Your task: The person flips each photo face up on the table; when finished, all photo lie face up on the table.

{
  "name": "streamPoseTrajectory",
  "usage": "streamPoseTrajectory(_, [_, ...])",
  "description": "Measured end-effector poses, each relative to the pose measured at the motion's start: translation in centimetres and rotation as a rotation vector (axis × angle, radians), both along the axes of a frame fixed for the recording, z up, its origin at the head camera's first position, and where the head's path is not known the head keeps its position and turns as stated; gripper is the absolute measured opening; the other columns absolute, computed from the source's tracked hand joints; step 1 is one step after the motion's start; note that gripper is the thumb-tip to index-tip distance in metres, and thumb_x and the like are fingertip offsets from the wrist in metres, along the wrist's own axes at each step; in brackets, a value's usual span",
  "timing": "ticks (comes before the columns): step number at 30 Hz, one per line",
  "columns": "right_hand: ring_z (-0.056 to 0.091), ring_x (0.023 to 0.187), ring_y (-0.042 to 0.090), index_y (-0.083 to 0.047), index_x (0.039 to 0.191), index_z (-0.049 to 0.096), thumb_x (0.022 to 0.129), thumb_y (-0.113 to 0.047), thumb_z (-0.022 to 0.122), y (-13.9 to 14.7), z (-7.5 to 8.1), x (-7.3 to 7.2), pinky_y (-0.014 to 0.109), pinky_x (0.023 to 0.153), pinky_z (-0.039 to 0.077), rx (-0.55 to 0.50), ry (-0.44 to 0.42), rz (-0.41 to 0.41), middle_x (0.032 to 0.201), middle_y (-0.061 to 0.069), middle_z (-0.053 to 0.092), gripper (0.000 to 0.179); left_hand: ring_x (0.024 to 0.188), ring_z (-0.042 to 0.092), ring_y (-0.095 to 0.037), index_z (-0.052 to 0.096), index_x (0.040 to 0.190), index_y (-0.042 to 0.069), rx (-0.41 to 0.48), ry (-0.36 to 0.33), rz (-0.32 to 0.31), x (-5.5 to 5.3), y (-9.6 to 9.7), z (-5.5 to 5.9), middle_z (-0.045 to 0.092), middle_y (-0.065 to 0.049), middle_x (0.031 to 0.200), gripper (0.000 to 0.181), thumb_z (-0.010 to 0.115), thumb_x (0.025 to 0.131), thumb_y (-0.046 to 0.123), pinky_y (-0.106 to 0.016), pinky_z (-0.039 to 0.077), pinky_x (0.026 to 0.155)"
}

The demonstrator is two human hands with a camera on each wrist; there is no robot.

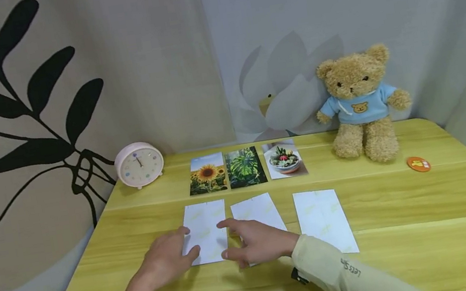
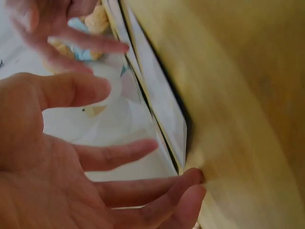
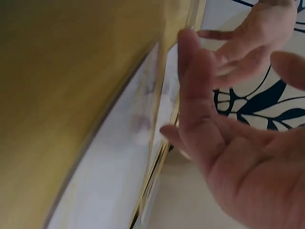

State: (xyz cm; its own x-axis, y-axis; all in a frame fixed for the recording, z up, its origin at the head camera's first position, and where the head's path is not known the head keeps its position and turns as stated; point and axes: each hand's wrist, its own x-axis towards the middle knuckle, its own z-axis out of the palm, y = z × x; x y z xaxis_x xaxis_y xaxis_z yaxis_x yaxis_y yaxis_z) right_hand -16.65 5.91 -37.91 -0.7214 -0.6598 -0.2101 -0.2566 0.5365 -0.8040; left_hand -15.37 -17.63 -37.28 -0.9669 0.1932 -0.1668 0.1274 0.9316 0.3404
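Three white cards with faint yellow marks lie in a front row on the wooden table: a left card (image 1: pixel 206 231), a slightly turned middle card (image 1: pixel 257 206) and a right card (image 1: pixel 325 222). My left hand (image 1: pixel 164 260) is at the left card's left edge, thumb and fingers spread. At its right edge is my right hand (image 1: pixel 259 240), thumb and forefinger apart, covering part of the middle card. In the left wrist view, the left hand's fingers (image 2: pixel 138 155) are extended close to the table. Nothing shows between thumb and fingers of the right hand in its wrist view.
Behind lie three picture cards: a sunflower card (image 1: pixel 207 174), a green leaf card (image 1: pixel 245 167) and a card with a planted bowl (image 1: pixel 284 159). A pink clock (image 1: pixel 140 165) stands back left. A teddy bear (image 1: pixel 359 107) and an orange disc (image 1: pixel 418 164) are at right.
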Motion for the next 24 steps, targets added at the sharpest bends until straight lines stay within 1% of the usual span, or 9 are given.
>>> streamPoseTrajectory(3, [0.071, 0.059, 0.015, -0.014, 0.156, 0.033, 0.099, -0.036, 0.063, -1.5, 0.0, 0.2, 0.028, 0.096, 0.051, 0.04, 0.021, -0.035, 0.117, 0.018, 0.072, 0.068, 0.117, 0.063, -0.043, 0.056, 0.135, -0.005, -0.007, 0.026, 0.003, 0.2, 0.2, -0.2, 0.065, -0.023, 0.131, 0.055, 0.068, 0.094, 0.029, -0.056, 0.053, 0.091])
streamPoseTrajectory(6, [0.07, 0.056, 0.012, -0.013, 0.156, 0.032, 0.098, -0.038, 0.063, -2.4, 0.0, 0.4, 0.035, 0.104, 0.049, 0.073, 0.033, -0.064, 0.117, 0.016, 0.072, 0.07, 0.117, 0.063, -0.043, 0.055, 0.136, -0.005, 0.002, 0.036, 0.007, 0.2, 0.3, -0.4, 0.066, -0.023, 0.13, 0.056, 0.067, 0.094, 0.03, -0.057, 0.053, 0.091])
streamPoseTrajectory(8, [0.069, 0.054, 0.013, -0.013, 0.157, 0.029, 0.098, -0.039, 0.063, -2.8, 0.1, 0.5, 0.036, 0.109, 0.045, 0.092, 0.034, -0.072, 0.092, 0.011, 0.077, 0.073, 0.119, 0.061, -0.044, 0.054, 0.137, -0.004, 0.014, 0.033, 0.013, 0.2, 0.2, -0.4, 0.065, -0.023, 0.131, 0.056, 0.066, 0.094, 0.03, -0.058, 0.051, 0.093])
streamPoseTrajectory(10, [0.068, 0.053, 0.014, -0.013, 0.158, 0.026, 0.099, -0.04, 0.062, -3.1, 0.1, 0.5, 0.037, 0.11, 0.044, 0.102, 0.031, -0.073, 0.068, 0.006, 0.073, 0.075, 0.118, 0.062, -0.043, 0.053, 0.138, -0.004, 0.032, 0.032, 0.015, 0.1, 0.0, -0.2, 0.065, -0.023, 0.13, 0.056, 0.065, 0.095, 0.031, -0.058, 0.051, 0.093])
streamPoseTrajectory(12, [0.068, 0.053, 0.015, -0.014, 0.159, 0.024, 0.099, -0.04, 0.061, -3.2, 0.2, 0.4, 0.036, 0.109, 0.044, 0.109, 0.03, -0.067, 0.06, 0.003, 0.069, 0.076, 0.114, 0.064, -0.04, 0.051, 0.14, -0.004, 0.055, 0.025, 0.027, 0.1, -0.3, 0.2, 0.067, -0.022, 0.126, 0.057, 0.064, 0.096, 0.032, -0.056, 0.052, 0.09])
streamPoseTrajectory(15, [0.069, 0.055, 0.016, -0.016, 0.16, 0.02, 0.1, -0.042, 0.059, -3.5, 0.2, 0.4, 0.038, 0.108, 0.046, 0.111, 0.061, -0.062, 0.059, 0.003, 0.069, 0.076, 0.106, 0.067, -0.032, 0.05, 0.141, -0.003, 0.112, 0.046, 0.054, 0.3, -0.7, 1.0, 0.068, -0.02, 0.121, 0.057, 0.062, 0.097, 0.031, -0.049, 0.055, 0.082])
streamPoseTrajectory(18, [0.075, 0.082, 0.021, -0.025, 0.162, 0.014, 0.1, -0.049, 0.056, -3.7, 0.2, 0.3, 0.041, 0.106, 0.049, 0.133, 0.149, -0.075, 0.083, 0.008, 0.077, 0.079, 0.102, 0.068, -0.028, 0.051, 0.141, -0.002, 0.212, 0.094, 0.075, 0.5, -1.0, 1.8, 0.068, -0.018, 0.119, 0.052, 0.061, 0.099, 0.026, -0.043, 0.056, 0.077])
streamPoseTrajectory(21, [0.071, 0.106, 0.027, -0.036, 0.162, 0.006, 0.101, -0.055, 0.05, -3.9, 0.0, 0.3, 0.043, 0.101, 0.052, 0.16, 0.248, -0.094, 0.105, 0.014, 0.076, 0.078, 0.107, 0.067, -0.028, 0.054, 0.139, 0.0, 0.377, 0.16, 0.066, 0.6, -1.1, 2.1, 0.068, -0.017, 0.124, 0.042, 0.057, 0.1, 0.016, -0.038, 0.059, 0.081])
streamPoseTrajectory(24, [0.069, 0.108, 0.028, -0.043, 0.161, 0.002, 0.102, -0.058, 0.043, -4.1, -0.3, 0.2, 0.041, 0.094, 0.055, 0.163, 0.304, -0.108, 0.102, 0.012, 0.075, 0.073, 0.11, 0.067, -0.03, 0.053, 0.139, 0.001, 0.573, 0.179, 0.055, 0.5, -0.9, 2.0, 0.066, -0.018, 0.126, 0.039, 0.055, 0.101, 0.008, -0.031, 0.06, 0.082])
